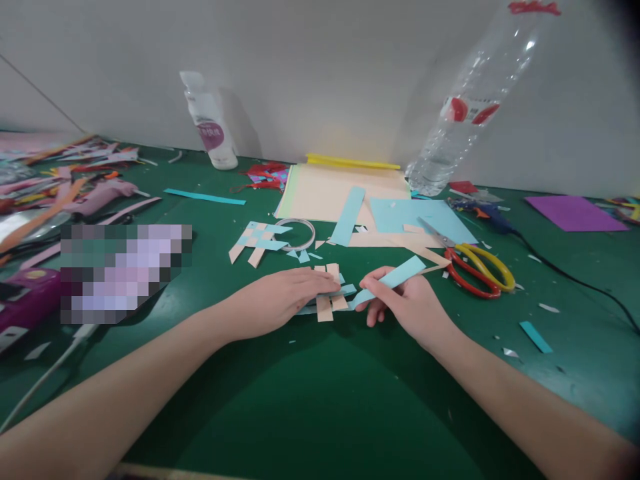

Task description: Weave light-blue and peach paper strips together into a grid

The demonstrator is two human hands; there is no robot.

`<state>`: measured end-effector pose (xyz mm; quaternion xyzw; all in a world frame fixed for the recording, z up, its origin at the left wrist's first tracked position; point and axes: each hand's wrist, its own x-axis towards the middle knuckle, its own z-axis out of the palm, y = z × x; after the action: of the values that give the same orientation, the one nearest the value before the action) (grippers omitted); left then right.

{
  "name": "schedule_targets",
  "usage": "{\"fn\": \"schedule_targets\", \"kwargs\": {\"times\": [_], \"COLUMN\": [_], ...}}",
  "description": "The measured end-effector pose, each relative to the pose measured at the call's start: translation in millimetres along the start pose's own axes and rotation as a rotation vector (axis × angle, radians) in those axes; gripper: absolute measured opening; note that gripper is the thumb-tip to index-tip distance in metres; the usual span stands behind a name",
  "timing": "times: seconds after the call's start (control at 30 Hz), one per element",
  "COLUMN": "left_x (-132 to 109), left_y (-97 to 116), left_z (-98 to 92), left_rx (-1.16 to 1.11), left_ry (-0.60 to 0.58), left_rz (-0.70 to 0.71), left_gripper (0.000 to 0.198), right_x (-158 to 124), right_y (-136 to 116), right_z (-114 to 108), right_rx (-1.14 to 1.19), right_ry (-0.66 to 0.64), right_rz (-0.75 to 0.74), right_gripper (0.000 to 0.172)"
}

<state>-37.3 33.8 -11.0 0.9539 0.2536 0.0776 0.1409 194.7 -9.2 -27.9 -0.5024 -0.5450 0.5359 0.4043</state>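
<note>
My left hand (285, 301) lies with fingers stretched out over a small weave of peach and light blue paper strips (326, 308), touching its top. The left thumb is hidden. Pinched between thumb and fingers of my right hand (400, 293) is a light blue paper strip (407, 270), slanting up to the right. Its lower end reaches the right side of the weave. Behind my left hand, a second woven paper piece (260, 237) in the same colours lies flat beside a roll of clear tape (313, 233).
Scissors (483, 270) with red and yellow handles lie right of my right hand. Paper sheets (320, 190) lie behind, near a tall plastic bottle (450, 147) and a white bottle (213, 127). A blurred-out phone-like object (135, 273) and cable (55, 373) are left. Scraps are scattered about.
</note>
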Motion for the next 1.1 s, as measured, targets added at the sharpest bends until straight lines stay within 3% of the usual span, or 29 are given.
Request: {"fn": "schedule_targets", "kwargs": {"times": [0.3,0.67,1.0,1.1], "left_x": [2,4,4,5], "left_y": [3,17,17,17], "left_z": [-0.9,-2.7,3.8,3.3], "left_rx": [-0.021,-0.038,-0.094,-0.11], "left_ry": [-0.018,0.118,0.064,0.046], "left_rz": [0.015,0.194,0.023,0.046], "left_gripper": [0.036,0.039,0.021,0.019], "right_x": [-4,0,0,-1], "right_y": [-5,-2,-1,-3], "right_z": [-3,-2,-3,-5], "right_rx": [-0.047,0.103,0.092,0.104], "right_ry": [-0.039,-0.03,-0.057,-0.075], "right_rz": [-0.009,0.005,-0.007,-0.006], "right_gripper": [0.025,0.025,0.022,0.023]}}
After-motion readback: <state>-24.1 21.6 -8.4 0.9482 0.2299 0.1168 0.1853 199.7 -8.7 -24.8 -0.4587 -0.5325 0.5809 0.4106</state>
